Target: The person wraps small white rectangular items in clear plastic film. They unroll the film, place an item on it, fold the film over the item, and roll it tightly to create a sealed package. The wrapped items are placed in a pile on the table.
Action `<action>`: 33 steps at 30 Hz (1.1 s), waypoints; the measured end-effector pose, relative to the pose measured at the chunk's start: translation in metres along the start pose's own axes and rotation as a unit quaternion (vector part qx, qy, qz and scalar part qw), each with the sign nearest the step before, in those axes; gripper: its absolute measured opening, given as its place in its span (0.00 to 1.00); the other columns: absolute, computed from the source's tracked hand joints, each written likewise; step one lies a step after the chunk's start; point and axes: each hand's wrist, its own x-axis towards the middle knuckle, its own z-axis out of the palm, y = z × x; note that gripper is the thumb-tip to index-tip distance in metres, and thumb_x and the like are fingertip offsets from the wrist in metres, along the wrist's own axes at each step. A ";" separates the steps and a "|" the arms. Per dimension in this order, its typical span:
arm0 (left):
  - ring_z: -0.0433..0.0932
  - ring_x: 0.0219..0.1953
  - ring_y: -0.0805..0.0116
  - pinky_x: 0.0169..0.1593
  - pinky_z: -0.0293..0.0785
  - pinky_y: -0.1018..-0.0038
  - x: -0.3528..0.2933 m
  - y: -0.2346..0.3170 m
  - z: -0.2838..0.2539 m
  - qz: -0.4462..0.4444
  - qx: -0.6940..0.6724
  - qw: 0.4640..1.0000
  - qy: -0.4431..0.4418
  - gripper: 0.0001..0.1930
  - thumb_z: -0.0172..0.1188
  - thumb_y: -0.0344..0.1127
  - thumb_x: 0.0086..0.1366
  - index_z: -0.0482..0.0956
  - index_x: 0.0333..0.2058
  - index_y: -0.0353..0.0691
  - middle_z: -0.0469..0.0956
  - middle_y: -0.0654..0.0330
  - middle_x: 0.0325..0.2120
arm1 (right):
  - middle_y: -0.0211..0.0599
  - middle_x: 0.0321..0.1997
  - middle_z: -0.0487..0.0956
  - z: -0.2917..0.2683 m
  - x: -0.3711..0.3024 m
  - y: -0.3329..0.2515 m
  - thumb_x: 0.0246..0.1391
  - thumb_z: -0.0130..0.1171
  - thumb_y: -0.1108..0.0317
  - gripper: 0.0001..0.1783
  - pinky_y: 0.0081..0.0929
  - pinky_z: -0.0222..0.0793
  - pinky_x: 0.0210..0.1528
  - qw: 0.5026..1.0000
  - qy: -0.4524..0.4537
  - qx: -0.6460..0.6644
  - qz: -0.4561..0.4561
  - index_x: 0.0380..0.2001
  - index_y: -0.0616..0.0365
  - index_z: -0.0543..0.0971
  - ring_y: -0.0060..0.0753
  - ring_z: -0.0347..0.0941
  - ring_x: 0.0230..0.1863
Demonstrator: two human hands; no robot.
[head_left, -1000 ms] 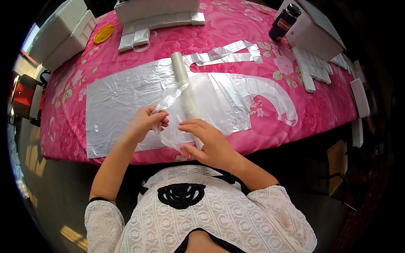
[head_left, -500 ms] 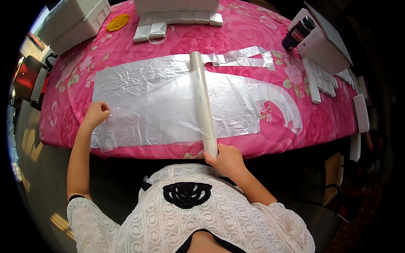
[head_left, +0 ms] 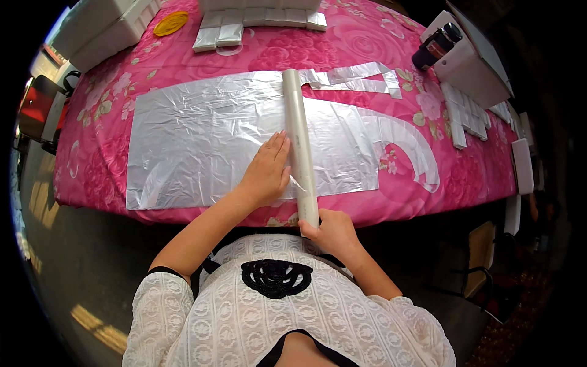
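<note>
A shiny silvery plastic sheet (head_left: 183, 134) lies spread over the table, shaped like an apron with a neck loop at its right end and a strap beyond the far edge. Across it, pointing away from me, rests a long pale roll of film (head_left: 299, 122). My right hand (head_left: 333, 235) is closed round the roll's near end at the table edge. Against the roll's left side, my left hand (head_left: 267, 170) lies flat on the sheet, its fingers stretched out.
Pink floral cloth (head_left: 293, 49) covers the table. Small white packets (head_left: 229, 35) stand at the far side, more packets (head_left: 465, 116) at the right. A yellow round item (head_left: 171, 24), foam boxes (head_left: 104, 30), a dark flask (head_left: 437, 46) and a white carton (head_left: 471, 73) surround the work.
My left hand has moved right from the sheet's left end to the roll. The clear film stretched leftward is gone from over the sheet. My right hand keeps its hold.
</note>
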 end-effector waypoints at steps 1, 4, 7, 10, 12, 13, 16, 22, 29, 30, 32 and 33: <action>0.52 0.61 0.48 0.63 0.47 0.62 0.001 0.001 0.007 -0.009 0.003 1.000 -0.005 0.30 0.49 0.31 0.54 0.55 0.56 0.25 0.53 0.42 0.58 | 0.50 0.21 0.76 0.000 0.000 0.001 0.43 0.55 0.49 0.23 0.41 0.69 0.31 1.000 -0.002 0.000 0.001 0.24 0.63 0.78 0.51 0.74 0.26; 0.48 0.63 0.48 0.64 0.43 0.61 -0.001 -0.002 0.012 -0.018 0.040 0.998 -0.045 0.34 0.48 0.37 0.54 0.51 0.57 0.24 0.50 0.40 0.59 | 0.50 0.20 0.76 0.002 -0.001 0.004 0.42 0.57 0.46 0.26 0.40 0.68 0.30 1.000 0.003 -0.017 0.006 0.23 0.64 0.77 0.51 0.73 0.25; 0.46 0.64 0.49 0.65 0.38 0.60 -0.001 -0.004 0.011 -0.014 0.114 0.989 -0.088 0.37 0.44 0.45 0.55 0.50 0.57 0.23 0.49 0.39 0.59 | 0.48 0.21 0.76 -0.012 0.003 0.005 0.42 0.59 0.44 0.29 0.39 0.68 0.30 0.995 -0.077 -0.070 -0.001 0.26 0.65 0.77 0.51 0.73 0.25; 0.45 0.64 0.49 0.65 0.37 0.60 -0.001 -0.005 0.012 -0.008 0.123 0.989 -0.085 0.40 0.45 0.49 0.54 0.50 0.58 0.24 0.49 0.39 0.59 | 0.45 0.24 0.77 -0.017 0.020 0.017 0.42 0.60 0.45 0.29 0.37 0.68 0.31 0.994 0.036 0.012 -0.103 0.32 0.64 0.75 0.46 0.74 0.27; 0.45 0.64 0.51 0.65 0.37 0.59 -0.005 -0.008 0.011 -0.004 0.120 0.990 -0.075 0.41 0.46 0.52 0.53 0.51 0.58 0.25 0.49 0.40 0.60 | 0.45 0.44 0.73 -0.031 0.044 0.016 0.45 0.59 0.49 0.31 0.35 0.67 0.43 0.935 0.145 -0.098 -0.309 0.46 0.61 0.69 0.45 0.71 0.42; 0.45 0.64 0.52 0.65 0.37 0.59 -0.006 -0.008 0.011 0.001 0.115 0.991 -0.069 0.42 0.47 0.53 0.53 0.51 0.58 0.25 0.49 0.41 0.60 | 0.48 0.55 0.65 -0.038 0.060 0.017 0.48 0.54 0.46 0.34 0.36 0.59 0.55 0.922 0.116 -0.139 -0.343 0.52 0.60 0.66 0.48 0.62 0.55; 0.48 0.64 0.53 0.64 0.41 0.59 -0.018 -0.011 -0.016 -0.002 0.113 0.986 -0.122 0.40 0.51 0.53 0.53 0.54 0.57 0.27 0.51 0.44 0.60 | 0.47 0.63 0.56 -0.038 0.103 0.022 0.51 0.45 0.41 0.37 0.38 0.47 0.63 0.869 0.075 -0.229 -0.432 0.57 0.57 0.62 0.48 0.49 0.64; 0.58 0.59 0.50 0.60 0.53 0.60 -0.104 -0.063 -0.095 -0.146 0.100 0.983 -0.041 0.31 0.56 0.41 0.55 0.60 0.54 0.30 0.59 0.45 0.56 | 0.45 0.58 0.65 0.031 0.117 -0.078 0.54 0.43 0.45 0.32 0.40 0.47 0.64 0.784 -0.186 -0.159 -0.571 0.53 0.58 0.68 0.47 0.54 0.62; 0.63 0.55 0.49 0.57 0.58 0.65 -0.214 -0.064 -0.166 -0.308 0.077 0.944 0.093 0.24 0.50 0.37 0.60 0.62 0.52 0.31 0.63 0.46 0.54 | 0.45 0.50 0.72 0.052 0.133 -0.151 0.51 0.52 0.57 0.20 0.38 0.59 0.56 0.781 -0.113 0.046 -0.612 0.43 0.61 0.73 0.46 0.63 0.55; 0.63 0.55 0.49 0.57 0.58 0.65 -0.223 -0.059 -0.168 -0.319 0.062 0.940 0.101 0.23 0.50 0.37 0.60 0.63 0.52 0.31 0.64 0.46 0.53 | 0.45 0.52 0.70 0.054 0.153 -0.151 0.51 0.52 0.58 0.21 0.38 0.58 0.56 0.791 -0.063 0.002 -0.608 0.45 0.60 0.72 0.46 0.62 0.56; 0.64 0.54 0.49 0.57 0.59 0.65 -0.230 -0.049 -0.171 -0.335 0.028 0.935 0.110 0.23 0.50 0.36 0.60 0.63 0.52 0.31 0.64 0.46 0.52 | 0.45 0.57 0.65 0.064 0.179 -0.160 0.53 0.49 0.55 0.25 0.39 0.53 0.60 0.796 -0.040 -0.066 -0.600 0.50 0.58 0.69 0.46 0.57 0.60; 0.65 0.52 0.49 0.56 0.60 0.65 -0.231 -0.048 -0.168 -0.341 0.001 0.932 0.127 0.22 0.49 0.37 0.60 0.64 0.50 0.30 0.66 0.46 0.50 | 0.45 0.57 0.64 0.072 0.190 -0.169 0.53 0.48 0.53 0.26 0.40 0.50 0.61 0.775 -0.037 -0.098 -0.623 0.51 0.58 0.69 0.46 0.55 0.61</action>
